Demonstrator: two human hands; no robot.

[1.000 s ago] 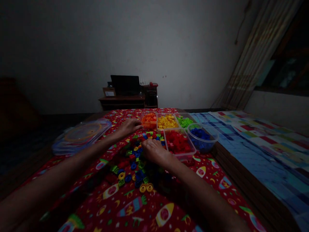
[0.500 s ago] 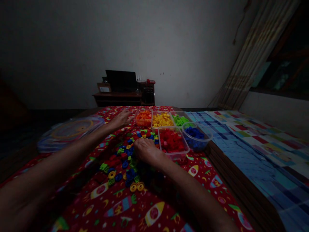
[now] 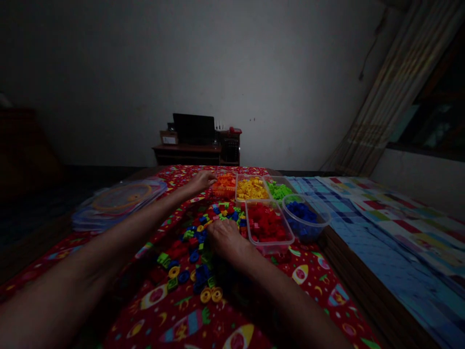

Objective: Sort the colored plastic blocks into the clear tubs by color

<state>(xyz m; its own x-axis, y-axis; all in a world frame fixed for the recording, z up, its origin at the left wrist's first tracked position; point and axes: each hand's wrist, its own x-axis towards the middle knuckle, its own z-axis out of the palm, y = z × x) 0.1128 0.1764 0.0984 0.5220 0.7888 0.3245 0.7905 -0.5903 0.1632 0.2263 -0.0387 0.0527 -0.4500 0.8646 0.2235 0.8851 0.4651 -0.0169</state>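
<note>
A heap of small coloured plastic pieces (image 3: 196,242) lies on a red rocket-print cloth (image 3: 312,276). My right hand (image 3: 223,236) rests palm down on the heap, fingers curled among the pieces; what they hold is hidden. My left hand (image 3: 203,180) reaches far forward and touches the clear tub of orange pieces (image 3: 224,185), fingers bent at its near left rim. Beside that tub stand tubs of yellow pieces (image 3: 250,189) and green pieces (image 3: 279,190). Closer are a tub of red pieces (image 3: 267,224) and a round tub of blue pieces (image 3: 304,217).
A flat clear plastic bag (image 3: 116,201) lies at the left on the cloth. A blue and multicoloured checked mat (image 3: 392,228) covers the right side. A low dark desk with a screen (image 3: 196,140) stands against the far wall. The room is dim.
My left hand has reached a little farther forward to the rim of the orange tub. My right hand stays on the heap. The camera has shifted slightly.
</note>
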